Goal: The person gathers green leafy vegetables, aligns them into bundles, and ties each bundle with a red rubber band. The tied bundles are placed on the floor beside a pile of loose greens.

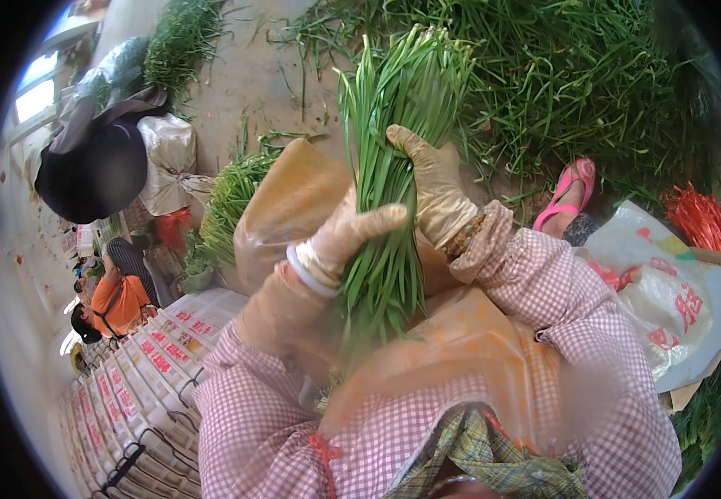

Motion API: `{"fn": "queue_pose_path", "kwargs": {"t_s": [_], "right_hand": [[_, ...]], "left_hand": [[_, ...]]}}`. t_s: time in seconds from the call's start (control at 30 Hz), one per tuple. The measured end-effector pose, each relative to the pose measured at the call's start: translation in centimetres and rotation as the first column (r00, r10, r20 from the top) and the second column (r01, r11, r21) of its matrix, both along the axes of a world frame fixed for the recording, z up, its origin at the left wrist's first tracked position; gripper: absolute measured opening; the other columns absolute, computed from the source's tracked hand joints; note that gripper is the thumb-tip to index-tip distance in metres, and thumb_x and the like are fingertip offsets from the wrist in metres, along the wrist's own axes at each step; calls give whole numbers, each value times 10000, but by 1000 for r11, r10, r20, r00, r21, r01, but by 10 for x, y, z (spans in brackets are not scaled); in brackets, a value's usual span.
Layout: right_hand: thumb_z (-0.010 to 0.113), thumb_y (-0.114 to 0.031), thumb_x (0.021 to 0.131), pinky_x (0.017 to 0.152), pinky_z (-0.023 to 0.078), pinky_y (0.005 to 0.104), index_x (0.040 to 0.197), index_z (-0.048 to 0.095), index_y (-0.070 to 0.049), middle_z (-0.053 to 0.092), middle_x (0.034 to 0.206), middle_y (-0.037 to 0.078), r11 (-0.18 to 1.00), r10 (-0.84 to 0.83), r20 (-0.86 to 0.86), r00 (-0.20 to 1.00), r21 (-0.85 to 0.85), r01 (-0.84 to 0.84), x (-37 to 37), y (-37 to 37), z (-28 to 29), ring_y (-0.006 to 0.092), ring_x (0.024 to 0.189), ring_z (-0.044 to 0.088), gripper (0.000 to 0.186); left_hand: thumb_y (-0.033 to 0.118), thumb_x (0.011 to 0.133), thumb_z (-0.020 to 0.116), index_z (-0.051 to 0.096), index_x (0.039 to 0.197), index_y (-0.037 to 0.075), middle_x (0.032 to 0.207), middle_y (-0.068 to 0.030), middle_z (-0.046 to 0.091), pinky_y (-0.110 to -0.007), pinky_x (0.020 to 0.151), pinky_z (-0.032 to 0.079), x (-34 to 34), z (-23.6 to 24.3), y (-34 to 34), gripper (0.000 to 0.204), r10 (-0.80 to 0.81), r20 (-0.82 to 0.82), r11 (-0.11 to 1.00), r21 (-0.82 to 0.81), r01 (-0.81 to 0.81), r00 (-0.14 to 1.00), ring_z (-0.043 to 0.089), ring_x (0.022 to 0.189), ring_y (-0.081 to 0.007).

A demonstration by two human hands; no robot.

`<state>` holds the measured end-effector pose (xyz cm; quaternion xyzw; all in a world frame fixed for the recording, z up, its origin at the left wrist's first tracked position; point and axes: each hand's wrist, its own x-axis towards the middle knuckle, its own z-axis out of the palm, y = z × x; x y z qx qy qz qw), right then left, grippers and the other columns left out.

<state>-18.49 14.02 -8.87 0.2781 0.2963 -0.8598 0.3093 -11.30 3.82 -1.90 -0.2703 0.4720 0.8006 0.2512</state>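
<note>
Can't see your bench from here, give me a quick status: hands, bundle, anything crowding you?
Left hand and right hand, both gloved, gripping the bundle of green chives upright. Loose chive piles on the floor beyond; stacked cartons at left.

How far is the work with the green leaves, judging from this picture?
Done: rows of packed white boxes stand at the lower left. In hand: the left hand and the right hand, both gloved, grip one upright bunch of long green leaves, not visibly tied. Left: a large loose heap of leaves covers the ground ahead, and red ties lie at the right.
</note>
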Motion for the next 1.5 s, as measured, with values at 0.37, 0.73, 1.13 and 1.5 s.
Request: {"fn": "queue_pose_path", "kwargs": {"t_s": [0.37,0.73,1.13,1.5], "right_hand": [[718,-67,856,654,557,298,1144,613,-44,667,970,43,994,104,-193,976,8,-105,19,54,91,181,787,647,307],[761,-396,837,1055,419,421,1388,364,-59,539,1338,117,585,473,-214,855,-649,-486,20,31,-3,266,1204,532,758],[803,-490,761,908,513,420,1291,516,-68,622,1191,95,579,59,-73,996,-810,-94,-26,-9,39,229,1072,601,736],[757,-502,807,878,575,429,1149,609,-60,665,1072,113,745,-114,-88,990,-667,27,-65,-12,-10,255,958,662,578]], "left_hand": [[22,786,728,527,1269,19,1073,-50,621,-320,869,501,55,28,58,524,136,181,991,-13,-136,974,605,976,-174],[2,759,643,607,1159,0,796,-42,638,-244,458,435,-35,72,-14,402,-205,-63,412,-911,28,977,527,493,-112],[12,719,715,631,1117,-17,984,-121,702,-324,801,521,-102,53,-29,407,-439,29,-110,-994,-22,898,664,887,-225],[3,721,694,612,1166,36,1155,-139,639,-378,914,490,58,105,-40,453,-454,212,-85,-977,194,865,613,1028,-325]]}}
